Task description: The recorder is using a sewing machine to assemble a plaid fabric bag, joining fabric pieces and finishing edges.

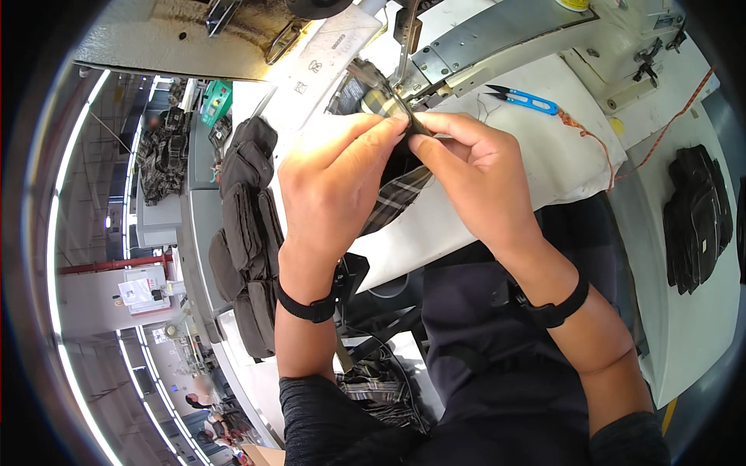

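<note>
Both my hands meet at a piece of plaid fabric (395,200), right in front of an industrial sewing machine (497,39). My left hand (334,171) pinches the dark folded edge between thumb and forefinger. Close beside it, my right hand (478,167) pinches the same edge from the other side. The fabric hangs down below my fingers over the white table edge, and its upper part lies by the needle area. My fingers partly hide the held edge. Blue thread snips (528,101) rest on the white work surface to the right, tied to an orange cord (594,140).
Dark grey pouches (247,225) are piled along the left side. A stack of black pieces (698,217) lies on the side table at the right. More plaid fabric (377,384) sits below the table near my lap. Farther left, a green box (217,102) stands on a bench.
</note>
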Action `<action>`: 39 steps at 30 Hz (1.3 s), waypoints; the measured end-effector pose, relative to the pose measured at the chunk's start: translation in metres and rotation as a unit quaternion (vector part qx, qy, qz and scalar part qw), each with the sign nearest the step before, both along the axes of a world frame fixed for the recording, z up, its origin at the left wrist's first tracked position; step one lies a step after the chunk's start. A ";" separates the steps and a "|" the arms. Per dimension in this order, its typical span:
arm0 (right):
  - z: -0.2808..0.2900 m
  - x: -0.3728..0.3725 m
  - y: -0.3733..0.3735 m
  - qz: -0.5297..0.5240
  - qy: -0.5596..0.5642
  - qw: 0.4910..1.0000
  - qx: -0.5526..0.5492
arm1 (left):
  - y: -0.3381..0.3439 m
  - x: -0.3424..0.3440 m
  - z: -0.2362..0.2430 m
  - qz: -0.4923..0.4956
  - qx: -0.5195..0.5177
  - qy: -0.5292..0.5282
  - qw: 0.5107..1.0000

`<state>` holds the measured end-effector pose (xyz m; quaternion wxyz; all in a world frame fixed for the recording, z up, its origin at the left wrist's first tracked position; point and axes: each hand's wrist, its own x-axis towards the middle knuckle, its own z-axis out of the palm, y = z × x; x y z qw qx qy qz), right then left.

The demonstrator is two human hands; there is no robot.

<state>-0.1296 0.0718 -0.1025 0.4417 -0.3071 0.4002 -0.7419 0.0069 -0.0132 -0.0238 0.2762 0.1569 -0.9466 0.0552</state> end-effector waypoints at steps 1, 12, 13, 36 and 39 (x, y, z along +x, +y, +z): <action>0.001 0.000 -0.003 -0.003 0.002 1.000 0.005 | -0.003 0.000 -0.001 0.009 0.012 -0.003 1.000; 0.007 0.003 -0.019 -0.019 -0.006 1.000 0.018 | -0.006 -0.008 0.000 0.045 0.001 -0.007 0.999; 0.009 0.005 -0.020 -0.019 -0.018 0.999 0.020 | -0.002 -0.007 0.000 0.090 0.046 0.003 0.995; 0.011 -0.013 -0.017 0.031 0.122 0.989 0.077 | 0.016 -0.018 0.041 0.136 0.071 -0.172 0.973; 0.015 -0.019 -0.017 0.040 0.145 0.985 0.088 | 0.016 -0.019 0.039 0.146 0.075 -0.168 0.972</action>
